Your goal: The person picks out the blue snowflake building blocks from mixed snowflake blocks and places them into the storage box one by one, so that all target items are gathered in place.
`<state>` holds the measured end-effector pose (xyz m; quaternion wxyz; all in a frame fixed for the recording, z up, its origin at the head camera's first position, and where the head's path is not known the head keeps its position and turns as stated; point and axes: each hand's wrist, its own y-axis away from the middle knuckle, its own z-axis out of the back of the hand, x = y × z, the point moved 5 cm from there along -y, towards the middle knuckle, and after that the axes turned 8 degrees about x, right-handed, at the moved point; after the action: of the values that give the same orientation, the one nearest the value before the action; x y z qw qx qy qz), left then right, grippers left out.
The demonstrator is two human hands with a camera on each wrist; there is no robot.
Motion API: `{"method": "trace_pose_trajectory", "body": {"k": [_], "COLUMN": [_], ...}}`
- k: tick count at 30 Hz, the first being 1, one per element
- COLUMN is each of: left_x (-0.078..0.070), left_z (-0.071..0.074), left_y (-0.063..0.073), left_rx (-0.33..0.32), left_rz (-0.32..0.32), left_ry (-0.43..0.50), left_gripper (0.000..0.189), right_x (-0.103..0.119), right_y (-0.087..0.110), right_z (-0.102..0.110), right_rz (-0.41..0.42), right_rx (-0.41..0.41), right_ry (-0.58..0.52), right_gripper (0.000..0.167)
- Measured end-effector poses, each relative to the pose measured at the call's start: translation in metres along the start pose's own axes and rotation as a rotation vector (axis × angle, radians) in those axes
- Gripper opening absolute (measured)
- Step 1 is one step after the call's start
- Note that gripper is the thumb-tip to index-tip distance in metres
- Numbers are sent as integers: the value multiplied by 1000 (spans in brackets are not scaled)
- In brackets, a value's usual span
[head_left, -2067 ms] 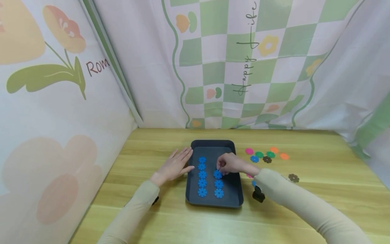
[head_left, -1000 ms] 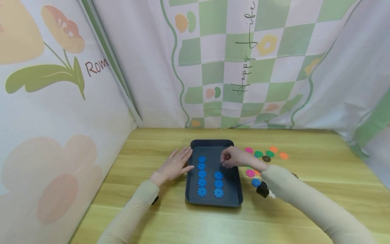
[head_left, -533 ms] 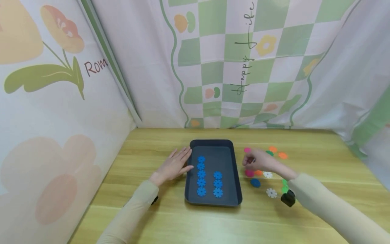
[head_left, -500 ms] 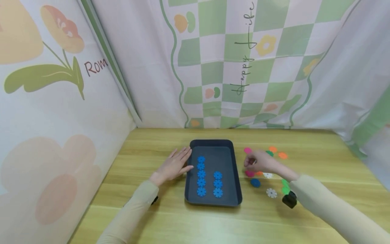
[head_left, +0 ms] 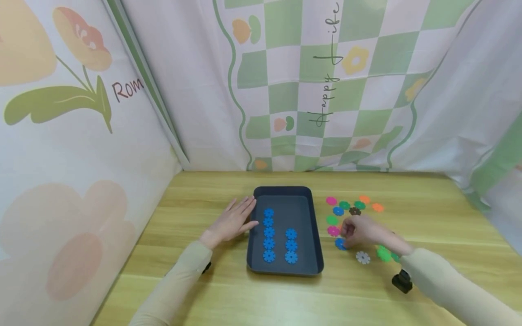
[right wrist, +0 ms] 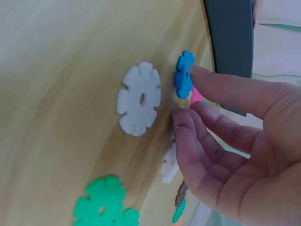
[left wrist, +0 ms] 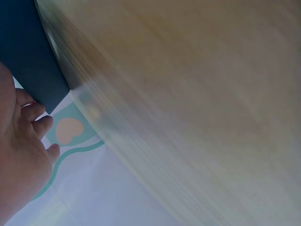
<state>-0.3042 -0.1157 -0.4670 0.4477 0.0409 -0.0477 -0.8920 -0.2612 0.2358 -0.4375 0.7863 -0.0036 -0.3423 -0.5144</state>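
My left hand (head_left: 233, 222) lies flat with straight fingers against the left rim of the dark tray (head_left: 285, 271). In the left wrist view its fingertips (left wrist: 44, 123) touch the tray's side. Two columns of blue notched discs (head_left: 269, 244) lie in the tray, the left column longer than the right one. My right hand (head_left: 360, 231) is low over the table, right of the tray. In the right wrist view its thumb tip is right at the edge of a blue disc (right wrist: 184, 74) on the table, while the other fingers are loosely bent and apart from the thumb.
Loose notched discs lie around my right hand: a white disc (head_left: 363, 257), a light green disc (head_left: 384, 253), a pink disc (head_left: 333, 231), a brown disc (head_left: 355, 211) and an orange disc (head_left: 377, 207) among them. A patterned curtain (head_left: 318, 90) hangs behind the table.
My right hand has left the top blue disc of the tray's right column and moved right, out over the tray's rim, then down to a blue disc on the table. My left hand stays put.
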Motion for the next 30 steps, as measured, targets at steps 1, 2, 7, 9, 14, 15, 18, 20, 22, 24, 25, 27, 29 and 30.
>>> {"method": "trace_pose_trajectory", "body": {"k": [1, 2, 7, 9, 14, 15, 18, 20, 22, 24, 25, 27, 29, 30], "left_x": [0, 0, 1, 1, 1, 1, 1, 1, 2, 2, 2, 2, 2, 1], "left_z": [0, 0, -1, -1, -1, -1, 0, 0, -1, -1, -2, -2, -2, -1], "left_y": [0, 0, 0, 0, 0, 0, 0, 0, 0, 0, -1, -1, 0, 0], "left_rx": [1, 1, 5, 10, 16, 17, 16, 17, 15, 20, 22, 23, 22, 22], "left_rz": [1, 2, 8, 10, 6, 5, 4, 6, 6, 8, 8, 8, 7, 7], "left_ry": [0, -1, 3, 4, 9, 10, 11, 14, 20, 16, 14, 10, 7, 8], "left_gripper": [75, 75, 75, 75, 76, 76, 76, 76, 76, 76, 76, 76, 76, 76], "right_x": [-1, -1, -2, -3, -4, -4, -4, -4, -5, -6, -6, -6, -5, -4], "right_y": [0, 0, -3, -4, -5, -5, -4, -4, -4, -4, -4, -4, -5, -5], "right_z": [-1, -2, -7, -8, -9, -9, -8, -7, -5, -4, -3, -1, 3, 5], "right_rz": [-5, -7, -15, -14, -11, -9, 2, 9, 15, 22, 23, 26, 36, 49], "right_rx": [1, 2, -7, -10, -5, -3, 3, 6, 11, 14, 14, 15, 5, 6], "right_ry": [-11, -18, -16, -8, -5, -9, -44, -59, -70, -69, -68, -67, -54, -59], "right_gripper": [22, 23, 26, 27, 27, 28, 27, 25, 20, 15, 13, 11, 11, 11]}}
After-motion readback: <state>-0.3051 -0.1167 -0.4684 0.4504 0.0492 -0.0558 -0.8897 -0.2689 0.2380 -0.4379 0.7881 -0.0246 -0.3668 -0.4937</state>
